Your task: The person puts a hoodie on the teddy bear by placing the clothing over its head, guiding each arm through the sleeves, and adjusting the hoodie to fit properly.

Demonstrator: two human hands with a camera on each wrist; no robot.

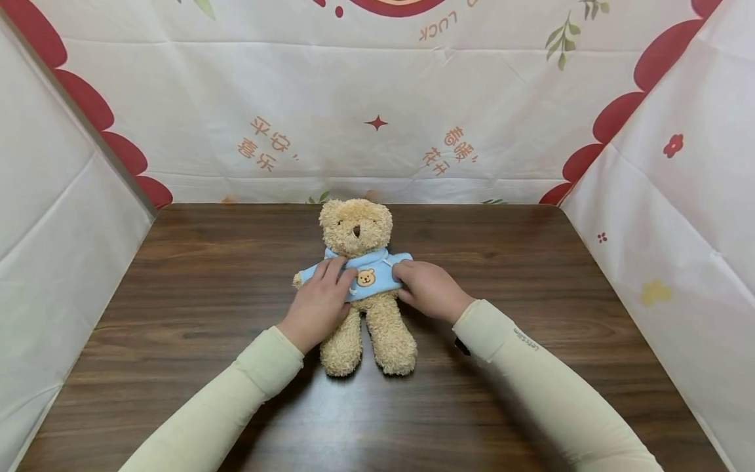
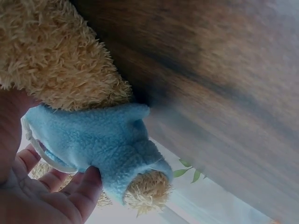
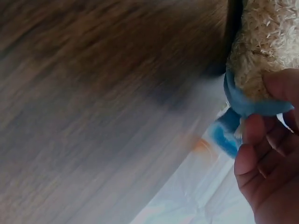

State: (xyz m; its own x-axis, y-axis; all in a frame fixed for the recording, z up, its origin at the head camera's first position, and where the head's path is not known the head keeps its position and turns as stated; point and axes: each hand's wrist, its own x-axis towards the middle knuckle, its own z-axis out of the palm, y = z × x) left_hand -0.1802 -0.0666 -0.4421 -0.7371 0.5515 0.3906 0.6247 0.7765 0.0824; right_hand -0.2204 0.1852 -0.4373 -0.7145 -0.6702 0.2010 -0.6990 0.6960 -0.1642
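Note:
A tan plush teddy bear (image 1: 390, 337) lies face up on the wooden table, its head toward the back. It wears a light blue hoodie (image 1: 386, 280) with a bear face patch and white drawstrings. My left hand (image 1: 316, 305) rests on one side of the bear's chest, its fingers lying against the hoodie front, as the left wrist view also shows. On the other side, my right hand (image 1: 435, 288) pinches the hoodie's lower edge; in the right wrist view the blue hem (image 3: 261, 107) sits between thumb and fingers. The sleeve near the right hand is partly hidden.
The dark brown wooden table (image 1: 206, 295) extends around the bear on all sides. White printed cloth (image 1: 354, 85) with red scallops hangs behind it, and further white cloth (image 1: 666, 216) stands along the right side and the left.

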